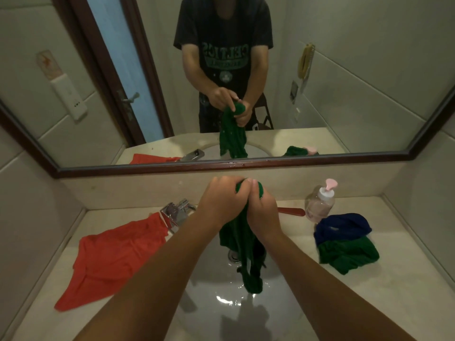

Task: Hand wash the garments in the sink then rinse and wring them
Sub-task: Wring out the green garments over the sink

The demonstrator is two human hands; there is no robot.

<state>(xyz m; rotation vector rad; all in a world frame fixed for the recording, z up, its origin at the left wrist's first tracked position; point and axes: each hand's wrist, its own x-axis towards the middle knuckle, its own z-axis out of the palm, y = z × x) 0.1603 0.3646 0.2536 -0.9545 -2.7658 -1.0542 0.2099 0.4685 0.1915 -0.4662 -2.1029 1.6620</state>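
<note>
A wet dark green garment (246, 262) hangs twisted over the white sink (211, 313), its lower end dangling just above the basin. My left hand (221, 200) grips its bunched top from the left. My right hand (263, 212) grips it just below and to the right, the two hands pressed together. Some water lies in the basin near the drain (234, 255).
An orange garment (110, 257) lies spread on the counter at the left, beside the chrome tap (177, 212). On the right counter sit a blue garment (342, 227) on a green one (349, 254), a soap pump bottle (320, 203) and a red handle (293, 211). A mirror (320, 94) faces me.
</note>
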